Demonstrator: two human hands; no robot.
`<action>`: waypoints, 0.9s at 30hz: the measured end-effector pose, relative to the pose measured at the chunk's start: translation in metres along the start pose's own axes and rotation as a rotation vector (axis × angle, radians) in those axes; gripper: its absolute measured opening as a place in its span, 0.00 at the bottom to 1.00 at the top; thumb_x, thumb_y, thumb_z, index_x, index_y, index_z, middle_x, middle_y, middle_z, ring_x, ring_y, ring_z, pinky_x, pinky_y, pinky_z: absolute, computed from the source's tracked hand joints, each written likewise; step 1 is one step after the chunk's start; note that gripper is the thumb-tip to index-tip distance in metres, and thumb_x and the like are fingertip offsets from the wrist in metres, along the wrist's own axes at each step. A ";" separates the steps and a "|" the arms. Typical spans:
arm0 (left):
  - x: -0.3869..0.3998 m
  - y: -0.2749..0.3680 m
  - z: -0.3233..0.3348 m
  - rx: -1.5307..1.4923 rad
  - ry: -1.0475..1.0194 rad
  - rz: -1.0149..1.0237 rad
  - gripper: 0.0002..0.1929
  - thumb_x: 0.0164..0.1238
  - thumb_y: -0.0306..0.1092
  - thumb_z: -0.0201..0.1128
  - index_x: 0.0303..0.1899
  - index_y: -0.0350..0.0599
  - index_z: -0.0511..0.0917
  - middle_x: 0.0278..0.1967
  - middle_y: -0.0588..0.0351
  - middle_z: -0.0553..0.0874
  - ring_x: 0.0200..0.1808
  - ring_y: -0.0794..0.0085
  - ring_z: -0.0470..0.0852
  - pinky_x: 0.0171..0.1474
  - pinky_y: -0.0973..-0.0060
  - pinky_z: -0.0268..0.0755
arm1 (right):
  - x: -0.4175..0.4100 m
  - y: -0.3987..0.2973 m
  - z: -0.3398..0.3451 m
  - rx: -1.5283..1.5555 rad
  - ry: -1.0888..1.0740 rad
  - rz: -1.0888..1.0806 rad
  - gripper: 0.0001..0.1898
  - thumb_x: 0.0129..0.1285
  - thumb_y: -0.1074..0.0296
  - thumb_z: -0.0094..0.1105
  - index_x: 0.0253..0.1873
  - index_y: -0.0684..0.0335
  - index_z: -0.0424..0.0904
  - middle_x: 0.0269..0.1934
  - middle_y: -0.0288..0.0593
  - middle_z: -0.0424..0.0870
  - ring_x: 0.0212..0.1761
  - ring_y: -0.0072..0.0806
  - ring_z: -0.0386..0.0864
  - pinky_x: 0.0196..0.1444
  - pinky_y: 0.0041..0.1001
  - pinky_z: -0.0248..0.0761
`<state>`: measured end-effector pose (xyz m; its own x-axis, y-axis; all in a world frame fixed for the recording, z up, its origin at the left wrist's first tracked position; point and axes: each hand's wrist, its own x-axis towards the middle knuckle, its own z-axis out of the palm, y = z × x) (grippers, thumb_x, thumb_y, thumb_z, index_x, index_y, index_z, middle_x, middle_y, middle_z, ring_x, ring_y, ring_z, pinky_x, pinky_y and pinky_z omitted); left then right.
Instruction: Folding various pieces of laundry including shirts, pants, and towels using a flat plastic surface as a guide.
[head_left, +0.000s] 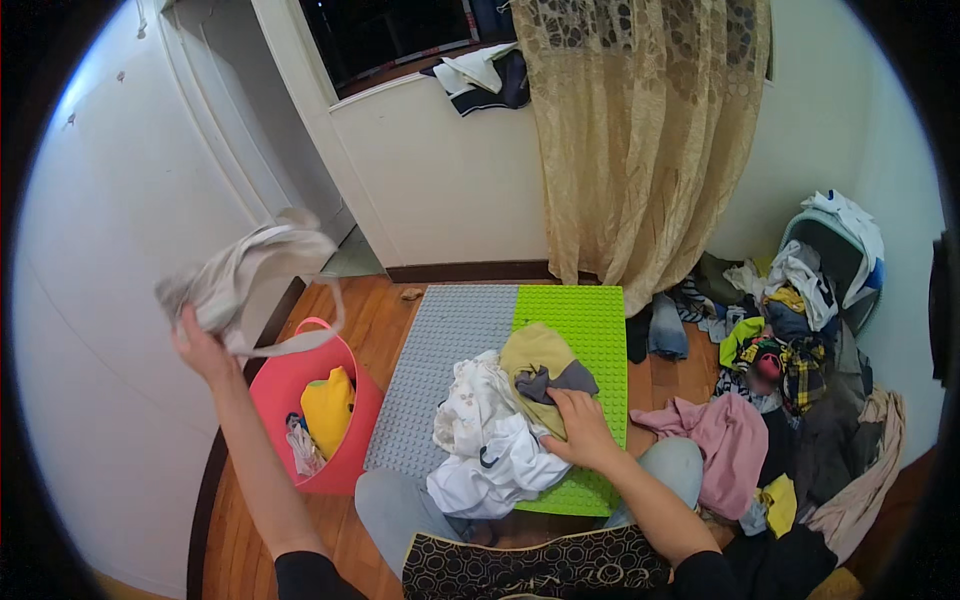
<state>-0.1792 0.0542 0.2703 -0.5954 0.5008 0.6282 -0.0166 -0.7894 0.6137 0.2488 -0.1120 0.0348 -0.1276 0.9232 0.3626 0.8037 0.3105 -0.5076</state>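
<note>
My left hand (201, 349) is raised at the left, shut on a whitish garment (247, 277) that has loops or straps hanging from it. This garment is in the air above the pink plastic tub (262, 390). On the low table, my right hand (583, 429) grips the edge of an olive-yellow garment (536, 352) with a grey part. Its fingers lie on top and the thumb is lower down. Beside and below that garment lie a white printed garment (469, 401) and a plain white garment (506, 472), crumpled together.
The studded tabletop is grey (442, 337) and lime green (596, 330). Inside the tub are a yellow item (328, 412) and a smaller whitish bundle (304, 450). Mixed clothes (772, 360) and a tipped laundry basket (796, 234) are on the floor to the right. A tan curtain (645, 150) hangs behind.
</note>
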 end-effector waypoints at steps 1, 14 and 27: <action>0.003 -0.010 -0.023 0.117 0.116 0.037 0.23 0.61 0.34 0.60 0.54 0.32 0.65 0.48 0.43 0.75 0.47 0.61 0.78 0.48 0.65 0.74 | 0.000 -0.001 -0.003 0.037 0.012 0.014 0.38 0.47 0.55 0.64 0.62 0.66 0.60 0.55 0.52 0.67 0.58 0.45 0.63 0.59 0.40 0.56; -0.161 -0.096 -0.081 0.587 -0.655 -0.641 0.17 0.58 0.29 0.60 0.50 0.37 0.74 0.41 0.54 0.79 0.43 0.72 0.77 0.45 0.75 0.71 | 0.015 0.019 0.011 0.246 0.154 0.211 0.25 0.50 0.60 0.63 0.53 0.63 0.71 0.49 0.50 0.73 0.52 0.43 0.68 0.55 0.37 0.60; -0.332 -0.022 0.105 0.217 -1.093 -0.548 0.40 0.48 0.37 0.69 0.61 0.34 0.58 0.57 0.34 0.68 0.58 0.49 0.70 0.60 0.66 0.62 | 0.061 -0.019 -0.053 0.393 0.385 0.053 0.09 0.56 0.73 0.51 0.42 0.66 0.71 0.35 0.53 0.77 0.37 0.49 0.76 0.39 0.34 0.69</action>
<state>0.1032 -0.0570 0.0988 0.4311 0.8611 0.2695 0.1431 -0.3602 0.9218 0.2570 -0.0740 0.1079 0.1881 0.8131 0.5509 0.5167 0.3951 -0.7595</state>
